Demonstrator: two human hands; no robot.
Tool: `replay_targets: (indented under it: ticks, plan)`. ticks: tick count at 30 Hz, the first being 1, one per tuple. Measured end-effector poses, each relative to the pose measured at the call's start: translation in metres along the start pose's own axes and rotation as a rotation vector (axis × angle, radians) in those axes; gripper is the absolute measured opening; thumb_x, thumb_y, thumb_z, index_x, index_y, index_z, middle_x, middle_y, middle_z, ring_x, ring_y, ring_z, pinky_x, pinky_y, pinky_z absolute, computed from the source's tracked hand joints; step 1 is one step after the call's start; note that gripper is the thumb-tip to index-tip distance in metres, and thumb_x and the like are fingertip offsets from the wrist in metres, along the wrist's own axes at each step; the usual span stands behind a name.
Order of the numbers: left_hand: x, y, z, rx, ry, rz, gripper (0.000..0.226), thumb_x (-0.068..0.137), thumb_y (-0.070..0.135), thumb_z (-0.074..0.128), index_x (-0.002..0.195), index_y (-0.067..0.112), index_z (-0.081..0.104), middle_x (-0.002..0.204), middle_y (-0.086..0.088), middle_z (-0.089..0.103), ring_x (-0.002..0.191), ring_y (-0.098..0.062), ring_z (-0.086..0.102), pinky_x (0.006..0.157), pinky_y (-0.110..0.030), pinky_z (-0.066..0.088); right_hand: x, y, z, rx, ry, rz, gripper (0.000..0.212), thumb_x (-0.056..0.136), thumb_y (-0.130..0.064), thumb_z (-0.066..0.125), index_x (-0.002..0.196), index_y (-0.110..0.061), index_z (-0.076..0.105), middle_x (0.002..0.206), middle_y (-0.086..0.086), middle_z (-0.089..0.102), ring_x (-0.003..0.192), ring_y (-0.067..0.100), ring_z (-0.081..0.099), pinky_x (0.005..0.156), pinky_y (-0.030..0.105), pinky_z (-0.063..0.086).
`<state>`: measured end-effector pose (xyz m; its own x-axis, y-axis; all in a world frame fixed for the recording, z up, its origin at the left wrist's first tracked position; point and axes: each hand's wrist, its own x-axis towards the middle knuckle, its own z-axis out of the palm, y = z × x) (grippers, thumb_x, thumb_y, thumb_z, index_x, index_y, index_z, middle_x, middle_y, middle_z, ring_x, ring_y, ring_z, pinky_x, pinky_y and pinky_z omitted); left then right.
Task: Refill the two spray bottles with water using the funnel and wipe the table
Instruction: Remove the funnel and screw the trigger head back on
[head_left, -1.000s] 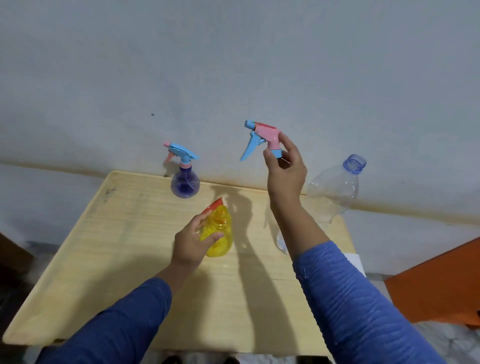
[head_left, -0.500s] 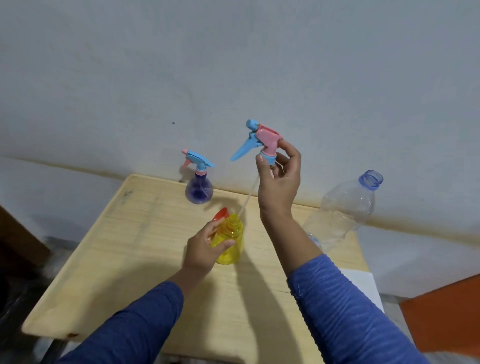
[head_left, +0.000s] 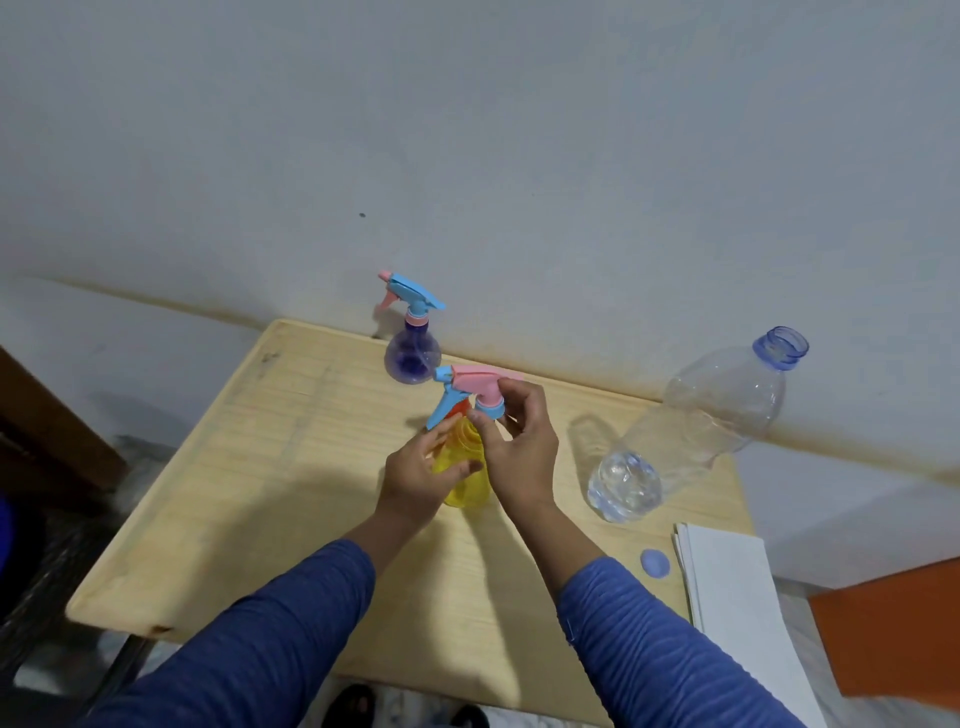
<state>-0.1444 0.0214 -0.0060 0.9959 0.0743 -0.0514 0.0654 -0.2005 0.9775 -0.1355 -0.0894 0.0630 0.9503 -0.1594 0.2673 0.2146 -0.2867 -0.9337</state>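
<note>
A yellow spray bottle (head_left: 466, 483) stands mid-table, and my left hand (head_left: 415, 480) is wrapped around its body. My right hand (head_left: 517, 441) pinches the collar of a pink and blue spray head (head_left: 470, 387), which sits on top of the yellow bottle's neck. Something red (head_left: 457, 409) shows behind the trigger, too hidden to identify. A purple spray bottle (head_left: 412, 353) with its own blue and pink head stands at the table's far edge. A large clear water bottle (head_left: 691, 431) stands open on the right, with a little water at its bottom.
The wooden table (head_left: 249, 499) stands against a grey wall. A blue bottle cap (head_left: 655, 562) lies near the right edge beside a stack of white paper or cloth (head_left: 737, 603). An orange object (head_left: 893, 634) sits off the table at the right.
My right hand has lowered the spray head from high above the table down onto the yellow bottle's neck. My left hand has stayed on the bottle. The view has tilted down.
</note>
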Motion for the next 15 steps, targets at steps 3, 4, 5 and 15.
replay_targets:
  ticks: [3, 4, 5, 15]
  plan:
    - [0.0, 0.001, 0.001, -0.003, 0.024, -0.01, 0.059, 0.068, 0.027, 0.081, 0.121, 0.029, 0.057, 0.105, 0.017, 0.062, 0.104, -0.002, 0.059, 0.088, -0.018, 0.044, -0.002, 0.007, -0.005, -0.006, -0.032, 0.032, 0.036, 0.077, -0.01, 0.075, 0.099, -0.03, 0.054, 0.098, -0.016, 0.062, 0.095, 0.003, 0.062, 0.084, 0.013, 0.048]
    - [0.0, 0.001, 0.0, 0.001, 0.035, -0.012, 0.056, 0.066, 0.031, 0.081, 0.117, 0.033, 0.057, 0.102, 0.019, 0.063, 0.101, -0.003, 0.06, 0.087, -0.019, 0.045, -0.002, 0.009, -0.007, -0.02, -0.039, 0.023, 0.033, 0.077, -0.011, 0.074, 0.099, -0.028, 0.055, 0.097, -0.017, 0.062, 0.095, 0.003, 0.062, 0.085, 0.014, 0.048]
    - [0.0, 0.0, 0.0, 0.015, 0.045, -0.012, 0.054, 0.064, 0.037, 0.079, 0.113, 0.037, 0.056, 0.098, 0.02, 0.064, 0.098, -0.004, 0.062, 0.086, -0.021, 0.047, -0.001, 0.011, -0.008, -0.037, -0.051, 0.004, 0.031, 0.078, -0.013, 0.074, 0.099, -0.027, 0.056, 0.096, -0.019, 0.062, 0.094, 0.002, 0.062, 0.086, 0.015, 0.049]
    - [0.001, -0.002, 0.001, 0.052, 0.048, -0.025, 0.056, 0.064, 0.037, 0.08, 0.116, 0.029, 0.06, 0.107, 0.008, 0.067, 0.104, -0.007, 0.06, 0.089, -0.022, 0.046, 0.003, 0.008, -0.012, -0.02, -0.105, -0.013, 0.075, 0.078, -0.011, 0.073, 0.123, -0.052, 0.029, 0.099, 0.001, 0.062, 0.094, 0.007, 0.062, 0.085, 0.014, 0.05]
